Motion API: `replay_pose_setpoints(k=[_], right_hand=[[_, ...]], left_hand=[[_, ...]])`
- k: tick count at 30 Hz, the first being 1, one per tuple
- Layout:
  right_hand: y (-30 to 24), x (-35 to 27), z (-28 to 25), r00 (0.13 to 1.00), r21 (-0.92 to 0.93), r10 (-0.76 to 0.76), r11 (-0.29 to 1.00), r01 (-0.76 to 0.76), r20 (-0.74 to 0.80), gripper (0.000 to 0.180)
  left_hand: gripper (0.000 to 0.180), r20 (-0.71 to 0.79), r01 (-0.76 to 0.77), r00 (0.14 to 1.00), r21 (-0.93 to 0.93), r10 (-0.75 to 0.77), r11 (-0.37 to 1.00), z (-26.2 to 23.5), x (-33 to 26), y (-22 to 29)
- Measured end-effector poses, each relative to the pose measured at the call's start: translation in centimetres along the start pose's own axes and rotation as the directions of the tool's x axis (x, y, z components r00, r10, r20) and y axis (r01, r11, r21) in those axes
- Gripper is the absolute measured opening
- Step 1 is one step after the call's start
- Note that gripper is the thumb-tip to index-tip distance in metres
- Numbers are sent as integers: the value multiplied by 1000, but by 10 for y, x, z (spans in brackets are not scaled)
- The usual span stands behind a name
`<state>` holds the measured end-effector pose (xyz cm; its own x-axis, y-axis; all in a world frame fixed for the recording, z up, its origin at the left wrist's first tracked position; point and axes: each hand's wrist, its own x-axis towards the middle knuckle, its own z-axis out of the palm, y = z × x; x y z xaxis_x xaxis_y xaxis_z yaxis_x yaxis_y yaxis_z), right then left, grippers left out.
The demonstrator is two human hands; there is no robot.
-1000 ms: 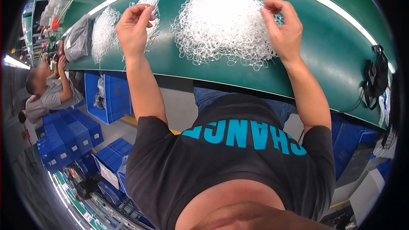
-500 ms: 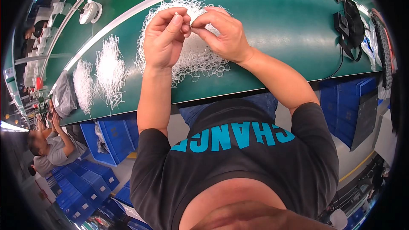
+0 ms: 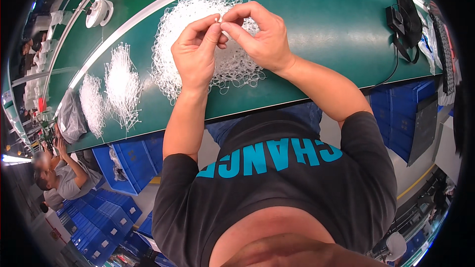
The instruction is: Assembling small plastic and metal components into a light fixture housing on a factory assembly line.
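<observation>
Green table (image 3: pixel 326 39) lies below; left hand (image 3: pixel 196 55) pinches white piece (image 3: pixel 216 20), tip forward, long axis hidden; right hand (image 3: pixel 267 38) narrow, content unclear.

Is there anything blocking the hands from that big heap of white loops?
Nothing visible: the left hand, pinching a small white piece, and the right hand overlap the heap of white loops in this view. Whether they touch it is unclear.
</observation>
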<state>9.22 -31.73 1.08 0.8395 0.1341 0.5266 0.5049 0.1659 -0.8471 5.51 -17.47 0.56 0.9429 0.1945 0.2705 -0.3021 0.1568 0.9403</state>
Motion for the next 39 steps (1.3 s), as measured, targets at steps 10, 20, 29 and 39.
replay_pose_setpoints(k=[10,20,29,39], right_hand=[[8,4,-3,972,-217,-222,948,234,76,7],[5,4,-3,974,-223,-227,948,225,19,9],[4,0,-2,992,-112,-91,989,101,91,20],[5,-4,-6,988,-134,-119,982,131,98,25]], left_hand=[[13,-96,-47,994,57,52,997,0,1,8],[12,29,-151,988,289,149,945,-2,-1,7],[10,-51,-163,982,228,179,960,5,-1,10],[8,84,-177,984,288,159,941,-2,-2,11]])
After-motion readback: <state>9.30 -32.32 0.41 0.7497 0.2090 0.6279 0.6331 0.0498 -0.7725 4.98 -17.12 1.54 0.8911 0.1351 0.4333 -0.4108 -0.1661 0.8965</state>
